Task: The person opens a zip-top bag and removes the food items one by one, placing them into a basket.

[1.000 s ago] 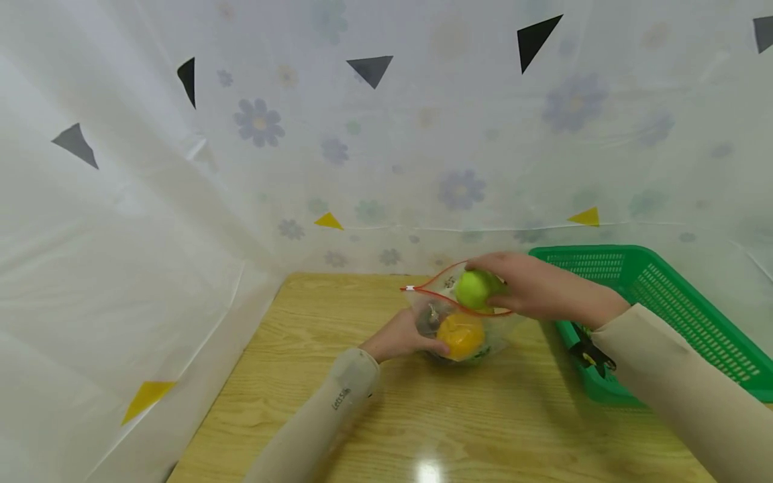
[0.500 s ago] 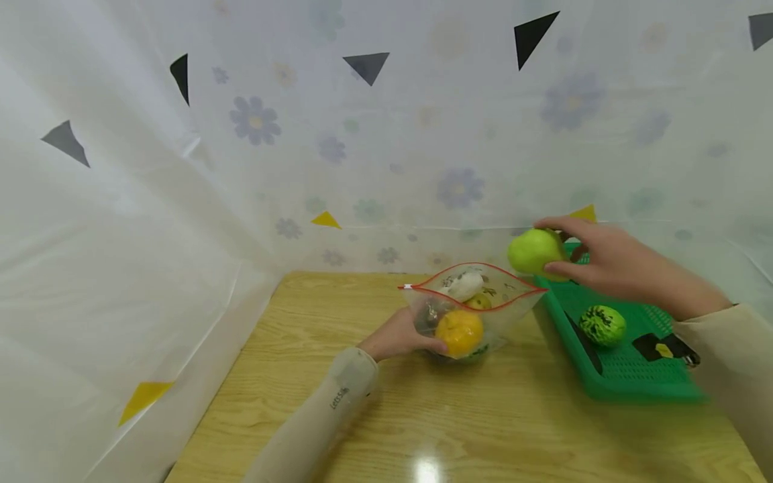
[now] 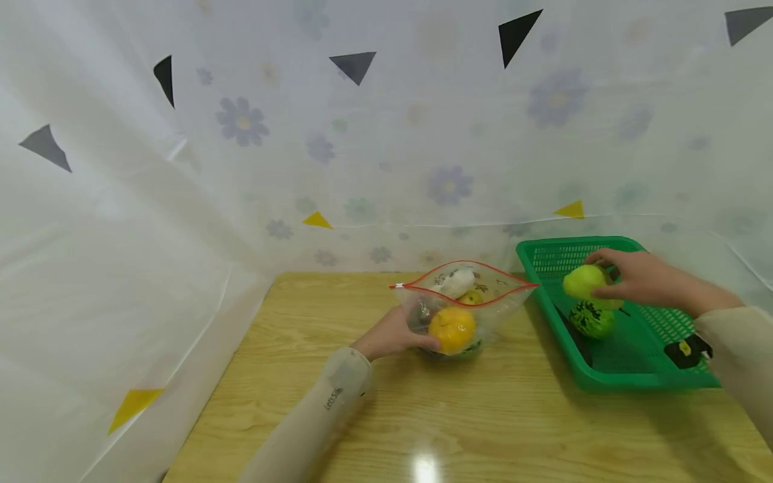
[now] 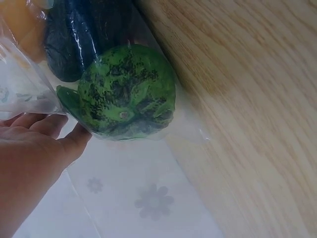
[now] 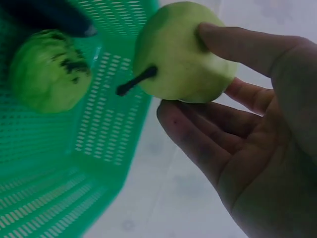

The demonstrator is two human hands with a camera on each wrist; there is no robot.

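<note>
My left hand point(image 3: 395, 333) grips the left side of a clear zip bag point(image 3: 506, 312), thumb in front, its red-edged mouth gaping. Inside it sit an orange pumpkin-like fruit point(image 3: 451, 330), a white item point(image 3: 457, 283) and a small yellow fruit point(image 3: 471, 298). The left wrist view shows a dark-mottled green gourd point(image 4: 129, 91) and dark long produce point(image 4: 67, 44) through the plastic. My right hand point(image 3: 652, 285) holds a yellow-green pear point(image 5: 181, 54) between thumb and fingers, its dark stem pointing away from the palm. It hangs over the green basket point(image 3: 640, 381).
In the basket lie a striped green gourd point(image 3: 592, 323), just below the pear in the head view, and a dark long item point(image 3: 575, 337) along the left wall. A wooden table point(image 3: 483, 429) carries everything. White flowered sheeting point(image 3: 386, 147) hangs behind and to the left.
My right hand has carried the pear from the bag's mouth rightward, to over the basket. The left hand has stayed on the bag, and the view has shifted slightly.
</note>
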